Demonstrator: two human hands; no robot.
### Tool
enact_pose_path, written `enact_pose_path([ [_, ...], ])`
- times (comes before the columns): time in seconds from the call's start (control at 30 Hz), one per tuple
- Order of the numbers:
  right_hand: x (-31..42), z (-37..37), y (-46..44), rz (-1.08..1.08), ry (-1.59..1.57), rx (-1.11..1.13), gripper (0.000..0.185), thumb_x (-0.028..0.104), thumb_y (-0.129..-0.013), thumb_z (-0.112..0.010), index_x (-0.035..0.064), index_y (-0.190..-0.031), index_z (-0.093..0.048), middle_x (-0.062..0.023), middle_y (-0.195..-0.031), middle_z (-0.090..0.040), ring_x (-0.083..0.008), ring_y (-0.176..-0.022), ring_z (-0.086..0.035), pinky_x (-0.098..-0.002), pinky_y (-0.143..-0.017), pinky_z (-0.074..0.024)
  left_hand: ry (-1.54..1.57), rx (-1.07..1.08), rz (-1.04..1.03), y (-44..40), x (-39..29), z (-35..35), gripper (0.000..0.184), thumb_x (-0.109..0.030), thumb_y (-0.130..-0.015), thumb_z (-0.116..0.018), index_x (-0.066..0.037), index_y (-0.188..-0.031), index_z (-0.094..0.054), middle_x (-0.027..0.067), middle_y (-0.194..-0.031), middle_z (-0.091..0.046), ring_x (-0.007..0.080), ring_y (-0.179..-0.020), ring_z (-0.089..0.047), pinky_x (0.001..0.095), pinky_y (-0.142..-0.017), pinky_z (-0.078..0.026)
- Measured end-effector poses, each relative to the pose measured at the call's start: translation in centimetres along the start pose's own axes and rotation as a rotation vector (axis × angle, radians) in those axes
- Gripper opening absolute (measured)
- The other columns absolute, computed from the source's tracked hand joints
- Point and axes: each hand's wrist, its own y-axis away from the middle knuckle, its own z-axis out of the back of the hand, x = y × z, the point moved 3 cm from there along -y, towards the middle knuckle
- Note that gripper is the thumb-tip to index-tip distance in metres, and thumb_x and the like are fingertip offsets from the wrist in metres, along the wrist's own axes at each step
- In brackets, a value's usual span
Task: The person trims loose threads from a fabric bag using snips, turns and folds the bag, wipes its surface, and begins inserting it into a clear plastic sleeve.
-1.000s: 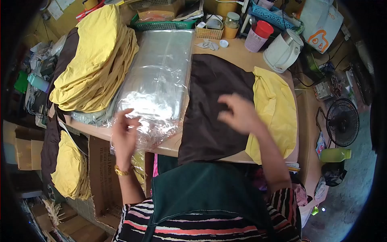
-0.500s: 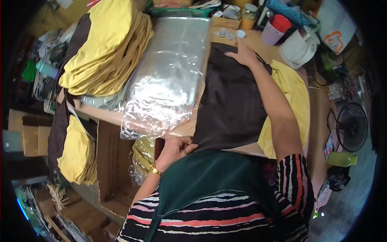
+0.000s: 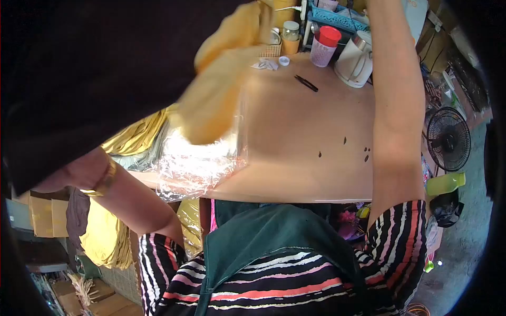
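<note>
Head view: dark cloth (image 3: pixel 95 79) with a blurred yellow part (image 3: pixel 211 100) hung at ten o'clock, above the desk (image 3: pixel 295 121). The left hand (image 3: pixel 60 176) met its lower edge, fingers' opening unclear; the right hand was out of view.

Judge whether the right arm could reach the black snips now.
Probably yes: bare tabletop lies between the right arm and the black snips, though the right hand is out of view.

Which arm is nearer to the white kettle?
Right arm, which runs close beside the kettle; the left arm is well off to the left, by the dark cloth.
</note>
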Motion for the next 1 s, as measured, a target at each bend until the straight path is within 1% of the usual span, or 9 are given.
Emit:
enact_pose_path([
  [0.13,1.4,2.9,4.2,0.002,-0.015,-0.028,0.021,0.021,-0.093,-0.046,0.0070,-0.080,-0.053,-0.0068,-0.103,-0.063,-0.0161,-0.104,-0.055,-0.0284,-0.090,-0.0402,0.822,0.651,0.344,0.8,0.3,-5.8,0.055,-0.028,-0.089,-0.061,0.000,-0.130,-0.040,0.0169,-0.117,-0.053,0.0242,-0.109,-0.056,0.0343,-0.103,-0.041],
  [0.27,-4.3,3.2,15.6,-0.188,0.010,0.118,0.029,0.019,-0.094,-0.041,0.0082,-0.069,-0.051,-0.0060,-0.100,-0.063,-0.0149,-0.104,-0.053,-0.0270,-0.090,-0.0385,-0.109,0.855,0.306,11.7,-1.0,-15.3,0.063,-0.013,-0.070,-0.077,-0.004,-0.124,-0.046,0.0180,-0.115,-0.055,0.0323,-0.094,-0.059,0.0364,-0.086,-0.049],
  [0.3,-7.5,2.8,19.7,-0.232,0.098,0.191,0.018,-0.004,-0.075,-0.042,0.0078,-0.074,-0.056,0.0009,-0.082,-0.058,-0.0125,-0.076,-0.054,-0.0259,-0.066,-0.0412,-0.405,0.925,0.301,14.9,-1.2,-17.3,0.065,-0.006,-0.065,-0.079,-0.006,-0.122,-0.048,0.0198,-0.119,-0.056,0.0372,-0.094,-0.060,0.0389,-0.084,-0.051],
  [0.4,-10.8,0.2,31.4,-0.851,-0.041,0.260,0.029,-0.011,-0.072,-0.038,0.0078,-0.075,-0.060,0.0009,-0.072,-0.056,-0.0092,-0.074,-0.053,-0.0246,-0.064,-0.0415,-0.570,1.304,0.509,24.8,4.1,-15.3,0.029,-0.003,-0.070,-0.068,-0.006,-0.099,-0.065,0.0126,-0.099,-0.063,0.0335,-0.088,-0.063,0.0408,-0.074,-0.053],
  [0.53,-9.0,-1.0,38.2,-0.847,-0.137,0.293,0.021,0.000,-0.081,-0.058,0.0051,-0.100,-0.063,0.0007,-0.085,-0.060,-0.0098,-0.082,-0.056,-0.0248,-0.077,-0.0447,-0.503,1.238,0.642,28.6,5.5,-15.9,0.032,-0.002,-0.075,-0.064,-0.006,-0.106,-0.057,0.0163,-0.098,-0.061,0.0363,-0.090,-0.062,0.0419,-0.077,-0.052],
  [0.6,-3.8,-2.1,39.4,-1.064,-0.486,0.480,0.051,0.008,-0.077,-0.070,0.0042,-0.124,-0.051,-0.0032,-0.100,-0.061,-0.0147,-0.088,-0.057,-0.0280,-0.084,-0.0442,-0.262,1.070,0.759,29.6,5.9,-17.3,0.033,-0.002,-0.078,-0.063,-0.003,-0.109,-0.053,0.0192,-0.102,-0.060,0.0398,-0.097,-0.060,0.0426,-0.081,-0.050],
  [0.63,-1.9,-3.3,39.1,-0.741,-0.252,0.538,0.063,0.009,-0.075,-0.073,0.0052,-0.131,-0.044,-0.0069,-0.106,-0.060,-0.0188,-0.091,-0.058,-0.0306,-0.085,-0.0451,-0.198,1.029,0.920,30.4,6.0,-18.2,0.031,-0.008,-0.083,-0.063,-0.001,-0.111,-0.052,0.0209,-0.106,-0.060,0.0412,-0.103,-0.058,0.0422,-0.086,-0.048],
  [0.83,-1.3,-6.7,44.8,-0.622,0.165,0.318,0.035,0.008,-0.070,-0.074,0.0029,-0.100,-0.058,-0.0127,-0.095,-0.062,-0.0257,-0.085,-0.062,-0.0344,-0.073,-0.0476,-0.097,1.306,0.654,25.4,4.9,-21.7,0.028,-0.027,-0.087,-0.064,-0.003,-0.101,-0.066,0.0193,-0.099,-0.067,0.0366,-0.092,-0.065,0.0418,-0.082,-0.051],
  [1.0,-1.0,-6.3,45.2,-0.650,0.016,0.131,0.018,0.005,-0.072,-0.070,0.0022,-0.083,-0.056,-0.0085,-0.067,-0.054,-0.0132,-0.065,-0.053,-0.0282,-0.061,-0.0435,-0.930,0.930,0.423,21.6,14.2,-17.9,0.024,-0.011,-0.077,-0.071,-0.006,-0.096,-0.057,0.0159,-0.091,-0.062,0.0349,-0.086,-0.062,0.0419,-0.075,-0.051],
])
